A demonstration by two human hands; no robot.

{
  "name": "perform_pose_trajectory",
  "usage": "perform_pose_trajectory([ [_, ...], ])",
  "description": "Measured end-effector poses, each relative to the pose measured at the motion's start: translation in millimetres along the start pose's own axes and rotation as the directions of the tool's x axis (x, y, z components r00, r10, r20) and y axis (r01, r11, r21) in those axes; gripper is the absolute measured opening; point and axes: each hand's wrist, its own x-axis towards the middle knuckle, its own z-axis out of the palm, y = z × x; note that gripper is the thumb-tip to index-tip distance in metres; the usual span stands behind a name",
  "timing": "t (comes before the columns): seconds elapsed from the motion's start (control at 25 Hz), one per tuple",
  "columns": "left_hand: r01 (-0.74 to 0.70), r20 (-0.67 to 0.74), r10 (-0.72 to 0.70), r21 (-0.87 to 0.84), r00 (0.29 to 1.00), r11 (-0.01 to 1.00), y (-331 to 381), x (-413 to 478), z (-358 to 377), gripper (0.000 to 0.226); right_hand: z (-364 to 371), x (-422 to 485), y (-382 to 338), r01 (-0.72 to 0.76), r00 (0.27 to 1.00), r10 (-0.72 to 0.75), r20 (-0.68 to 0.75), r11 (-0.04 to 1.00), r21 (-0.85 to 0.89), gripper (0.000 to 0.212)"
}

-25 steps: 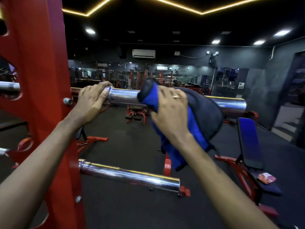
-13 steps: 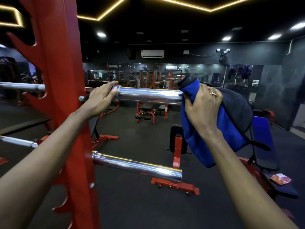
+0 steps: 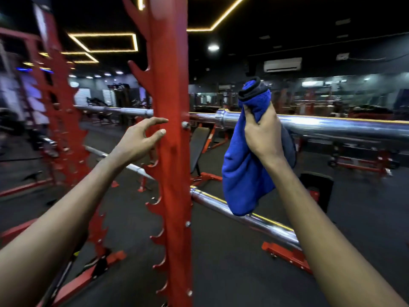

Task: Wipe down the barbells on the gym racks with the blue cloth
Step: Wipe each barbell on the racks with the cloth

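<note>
A chrome barbell (image 3: 327,125) lies across the red rack upright (image 3: 170,151) at chest height, its thin shaft running on to the left of the post. My right hand (image 3: 263,134) grips the bunched blue cloth (image 3: 241,171) just in front of the thick sleeve, near its inner collar; whether the cloth touches the metal I cannot tell. My left hand (image 3: 137,140) hovers with fingers spread just left of the upright, holding nothing. A second chrome barbell (image 3: 261,220) rests lower on the rack, partly behind the hanging cloth.
A second red notched rack (image 3: 59,120) stands at the left. A black bench with red frame (image 3: 199,149) sits behind the upright. More red gym machines line the far mirrored wall. Dark rubber floor (image 3: 221,273) spreads below.
My left hand let go of the upper barbell and shifted left of the upright, fingers open. My right hand brought the cloth from the sleeve's outer end toward the collar. The view turned left.
</note>
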Motion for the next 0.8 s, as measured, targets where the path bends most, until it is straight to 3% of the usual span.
perform_pose_trajectory([
  [0.16, 0.171, -0.068, -0.162, 0.159, 0.985, 0.972, -17, -50, -52, 0.032, 54, -8, -6, -0.053, 0.99, 0.024, 0.138, 0.976, 0.209, 0.029],
  [0.36, 0.421, -0.222, -0.367, 0.297, 0.903, 0.857, -10, -128, -112, 0.034, 120, -34, -27, -0.131, 0.935, 0.0, 0.355, 0.929, 0.345, 0.035],
  [0.56, 0.641, -0.386, -0.513, 0.42, 0.767, 0.642, 26, -229, -180, 0.04, 175, -96, -79, -0.213, 0.826, -0.104, 0.554, 0.852, 0.479, 0.033],
  [0.8, 0.81, -0.594, -0.553, 0.474, 0.584, 0.346, 106, -343, -267, 0.037, 211, -187, -169, -0.35, 0.685, -0.216, 0.695, 0.739, 0.575, 0.038],
])
